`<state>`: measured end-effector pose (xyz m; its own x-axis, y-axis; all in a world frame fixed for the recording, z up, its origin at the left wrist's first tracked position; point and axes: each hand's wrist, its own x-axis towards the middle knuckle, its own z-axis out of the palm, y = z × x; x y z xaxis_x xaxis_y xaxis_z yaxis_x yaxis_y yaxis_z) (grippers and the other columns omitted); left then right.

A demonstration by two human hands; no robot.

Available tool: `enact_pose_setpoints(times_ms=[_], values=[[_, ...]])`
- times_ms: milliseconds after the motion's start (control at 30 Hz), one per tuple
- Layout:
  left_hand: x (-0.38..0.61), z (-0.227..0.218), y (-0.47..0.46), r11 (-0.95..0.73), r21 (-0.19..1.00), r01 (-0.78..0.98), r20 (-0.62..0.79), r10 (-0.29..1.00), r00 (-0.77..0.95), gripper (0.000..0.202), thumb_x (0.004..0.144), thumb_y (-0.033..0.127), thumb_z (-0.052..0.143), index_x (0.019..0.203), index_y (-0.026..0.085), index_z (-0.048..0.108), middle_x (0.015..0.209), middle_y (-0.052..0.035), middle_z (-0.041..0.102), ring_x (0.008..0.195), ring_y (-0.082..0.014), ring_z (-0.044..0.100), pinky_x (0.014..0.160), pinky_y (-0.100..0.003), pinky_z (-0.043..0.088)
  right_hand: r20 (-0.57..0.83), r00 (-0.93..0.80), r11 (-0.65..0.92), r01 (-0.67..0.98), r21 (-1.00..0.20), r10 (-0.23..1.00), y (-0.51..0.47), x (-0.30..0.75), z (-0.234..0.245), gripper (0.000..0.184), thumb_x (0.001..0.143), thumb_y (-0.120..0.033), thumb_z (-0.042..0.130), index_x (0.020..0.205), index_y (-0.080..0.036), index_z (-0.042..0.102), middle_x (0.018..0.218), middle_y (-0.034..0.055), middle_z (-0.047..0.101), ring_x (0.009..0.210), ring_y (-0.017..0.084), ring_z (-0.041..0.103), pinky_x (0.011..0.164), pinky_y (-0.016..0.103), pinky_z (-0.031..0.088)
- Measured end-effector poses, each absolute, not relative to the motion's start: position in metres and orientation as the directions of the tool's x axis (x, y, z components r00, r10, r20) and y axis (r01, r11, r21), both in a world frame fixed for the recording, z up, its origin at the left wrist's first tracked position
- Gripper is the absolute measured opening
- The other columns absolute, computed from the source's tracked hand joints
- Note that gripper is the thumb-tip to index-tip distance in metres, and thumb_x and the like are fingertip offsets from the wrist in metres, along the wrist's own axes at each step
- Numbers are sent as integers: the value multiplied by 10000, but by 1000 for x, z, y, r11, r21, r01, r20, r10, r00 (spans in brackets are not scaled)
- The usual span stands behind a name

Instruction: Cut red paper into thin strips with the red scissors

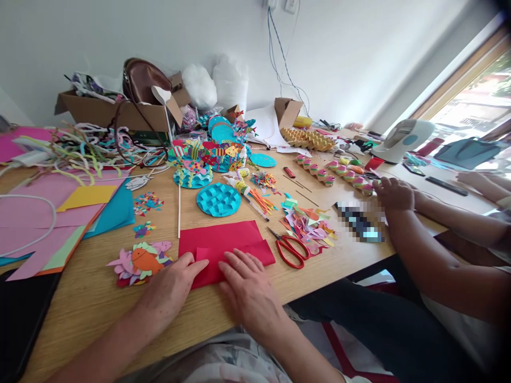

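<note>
Two released grips, left hand (pixel 171 287) and right hand (pixel 247 290), are laid flat on red paper (pixel 223 242); at eleven o'clock a bag (pixel 141 80) is held in a box (pixel 99 114).

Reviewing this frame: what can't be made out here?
Head view: near edge of the red paper, covered by the left hand and right hand.
Head view: object beside the co-worker's hand, blurred into a pixelated patch.
Head view: black flat object at lower left, cut off by the frame edge.

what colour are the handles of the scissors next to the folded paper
Red, seen in the head view: the scissors lie just right of the red paper.
</note>
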<state>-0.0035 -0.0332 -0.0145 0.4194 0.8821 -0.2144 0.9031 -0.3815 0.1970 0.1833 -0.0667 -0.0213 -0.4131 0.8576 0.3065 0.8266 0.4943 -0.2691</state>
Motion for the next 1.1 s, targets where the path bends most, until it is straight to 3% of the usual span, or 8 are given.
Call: enact_pose_setpoints(times_ms=[100,167,600,733,900,1000,1100], values=[[-3,-15,-34,-392,213,895,-197,880,432,454,852,88,265,1199,245,513,939,-62,566,749,-153,595,605,-241,433,193,-461,499,814,-297,866,-72,177,-28,448,874,-443,408,1272,-240,437,1330,57,459,1249,247,339,1025,463,235],[-4,-15,-34,-406,227,885,-176,877,447,449,846,82,270,1185,230,526,932,-68,570,761,-161,598,621,-252,440,143,-466,487,817,-308,873,-73,178,-28,479,872,-467,391,1301,-255,402,1361,50,420,1273,257,297,1036,491,192],[-22,-9,-30,-391,355,849,-59,897,438,287,829,145,373,920,199,641,874,-53,638,825,-170,602,747,-277,458,49,-493,483,821,-306,869,-72,181,-24,487,880,-512,318,1319,-307,375,1403,68,351,1288,279,261,1012,520,195],[-30,-6,-28,-394,327,859,-16,907,421,299,835,144,361,931,181,642,929,-73,632,848,-183,598,760,-306,465,42,-490,479,824,-303,871,-71,181,-24,487,882,-517,306,1317,-311,377,1406,68,346,1290,281,257,1014,516,190],[-36,1,-41,-477,285,831,153,879,452,358,851,120,303,895,214,645,949,-50,634,888,-168,594,737,-268,479,44,-488,479,828,-291,872,-72,180,-24,478,883,-499,327,1318,-308,377,1404,76,348,1287,287,262,1013,515,188],[-32,-2,-55,-595,227,771,243,801,547,379,853,95,275,961,181,628,998,-67,642,952,-161,583,809,-271,475,42,-489,479,830,-287,871,-72,180,-26,482,881,-504,323,1318,-306,378,1403,74,350,1287,290,261,1013,515,186],[-25,-15,-64,-628,133,766,284,765,578,373,833,93,320,1113,156,559,1159,-90,596,1119,-200,498,933,-358,420,52,-486,480,831,-282,872,-72,180,-27,488,879,-506,328,1315,-296,386,1402,75,352,1283,290,269,1013,512,188]])
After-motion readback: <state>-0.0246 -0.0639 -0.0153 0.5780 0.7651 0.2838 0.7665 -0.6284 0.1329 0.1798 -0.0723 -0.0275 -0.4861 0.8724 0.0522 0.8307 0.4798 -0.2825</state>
